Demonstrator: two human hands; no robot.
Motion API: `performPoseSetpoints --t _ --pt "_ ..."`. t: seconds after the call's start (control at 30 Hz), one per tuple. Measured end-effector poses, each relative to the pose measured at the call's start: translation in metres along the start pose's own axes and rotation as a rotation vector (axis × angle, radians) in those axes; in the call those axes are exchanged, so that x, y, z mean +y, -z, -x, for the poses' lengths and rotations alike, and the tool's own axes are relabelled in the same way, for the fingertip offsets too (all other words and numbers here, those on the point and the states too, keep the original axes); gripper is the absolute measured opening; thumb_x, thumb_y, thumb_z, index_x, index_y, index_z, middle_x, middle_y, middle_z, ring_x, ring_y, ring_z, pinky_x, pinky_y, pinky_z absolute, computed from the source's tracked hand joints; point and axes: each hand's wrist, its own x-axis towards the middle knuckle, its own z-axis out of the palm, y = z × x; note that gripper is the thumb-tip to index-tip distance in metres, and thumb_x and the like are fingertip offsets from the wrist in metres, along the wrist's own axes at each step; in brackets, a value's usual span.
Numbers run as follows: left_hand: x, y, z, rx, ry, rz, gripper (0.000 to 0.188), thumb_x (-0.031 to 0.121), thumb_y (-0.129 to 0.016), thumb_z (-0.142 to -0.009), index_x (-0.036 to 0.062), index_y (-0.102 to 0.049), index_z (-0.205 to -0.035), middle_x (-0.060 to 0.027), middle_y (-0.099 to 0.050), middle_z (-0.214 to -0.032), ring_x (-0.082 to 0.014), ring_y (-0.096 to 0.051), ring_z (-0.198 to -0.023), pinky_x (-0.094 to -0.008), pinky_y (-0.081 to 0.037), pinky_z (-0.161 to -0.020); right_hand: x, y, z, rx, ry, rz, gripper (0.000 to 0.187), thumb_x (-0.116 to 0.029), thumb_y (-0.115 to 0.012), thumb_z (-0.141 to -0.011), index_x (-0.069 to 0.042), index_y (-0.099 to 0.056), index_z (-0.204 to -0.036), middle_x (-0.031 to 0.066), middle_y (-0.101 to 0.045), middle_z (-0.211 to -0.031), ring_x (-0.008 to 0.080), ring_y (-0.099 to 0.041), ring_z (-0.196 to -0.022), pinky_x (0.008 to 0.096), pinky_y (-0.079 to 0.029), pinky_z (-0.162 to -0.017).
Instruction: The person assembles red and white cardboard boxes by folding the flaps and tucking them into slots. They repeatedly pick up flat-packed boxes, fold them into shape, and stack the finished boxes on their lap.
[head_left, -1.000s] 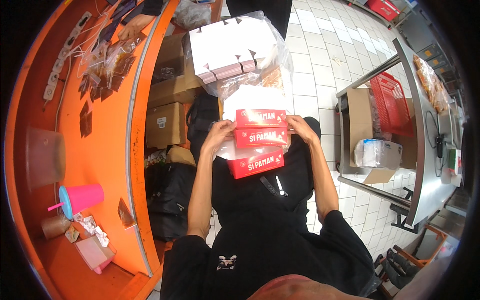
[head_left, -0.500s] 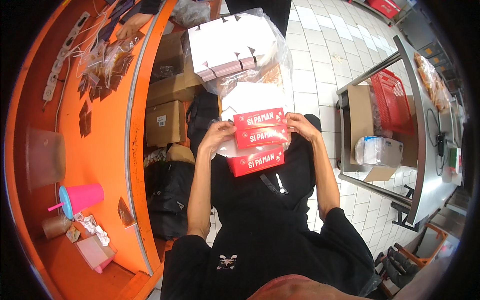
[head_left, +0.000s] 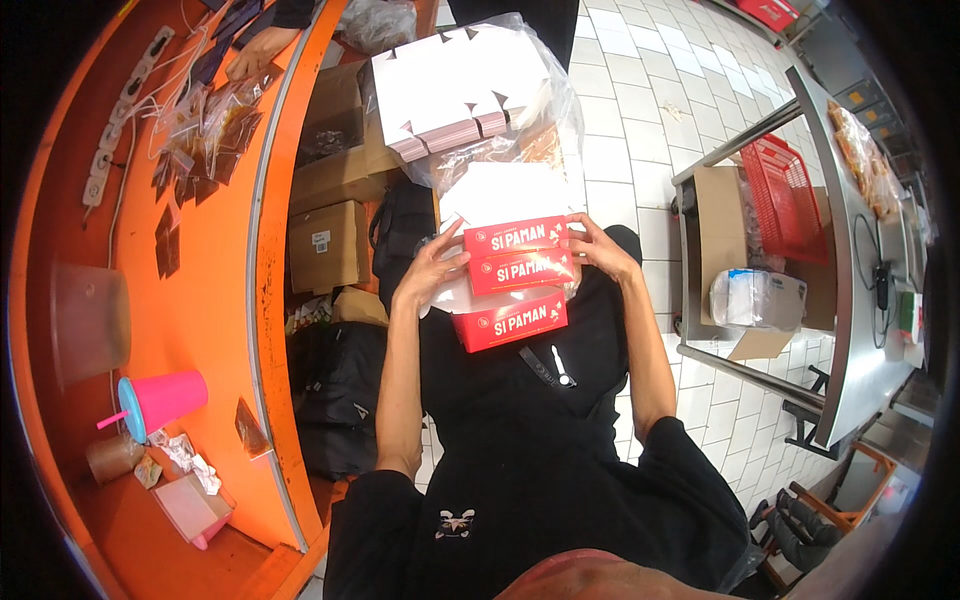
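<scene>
Touching glossy oblong cardboard, bare curved hands

Pale square tiles covered the floor, their joints showing as thin darker lines, and the light fell brightest toward the top of the view, where some tiles looked nearly washed out. Along the left stood an orange counter, its near edge trimmed with a grey strip; at its far side rose a darker orange panel bearing white socket strips. On the right stood a grey metal table with tubular rails below its top, and toward the lower right corner showed an orange-brown frame
</scene>
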Motion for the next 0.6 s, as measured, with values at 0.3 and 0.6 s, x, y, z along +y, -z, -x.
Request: performPoseSetpoints --t 0.3,0.6 --pt "-0.056 -0.007 -0.030 0.200 -0.693 -0.366 0.056 0.033 -0.054 -0.099 0.0011 -0.051 -0.145 -0.0146 -0.046 -0.154 -0.0252 -0.042 -0.142 -0.0370 -0.031 -0.117 0.028 -0.050 -0.018 0.185 0.467 -0.004 0.046 -0.016 -0.055 -0.101 -0.006 -0.047 -0.145 0.0118 -0.049 -0.151 0.0200 -0.050 -0.132 0.0341 -0.042 -0.109" --pt "-0.059 -0.029 -0.055 0.155 -0.603 0.013 0.034 0.033 -0.034 -0.112 0.0039 -0.050 -0.120 -0.0088 -0.053 -0.119 -0.0169 -0.049 -0.116 -0.0312 -0.037 -0.106 0.059 -0.049 -0.055 0.237 0.458 -0.411 0.020 -0.023 -0.053 -0.106 -0.005 -0.060 -0.113 0.0034 -0.065 -0.107 0.0071 -0.059 -0.094 0.0230 -0.049 -0.085"
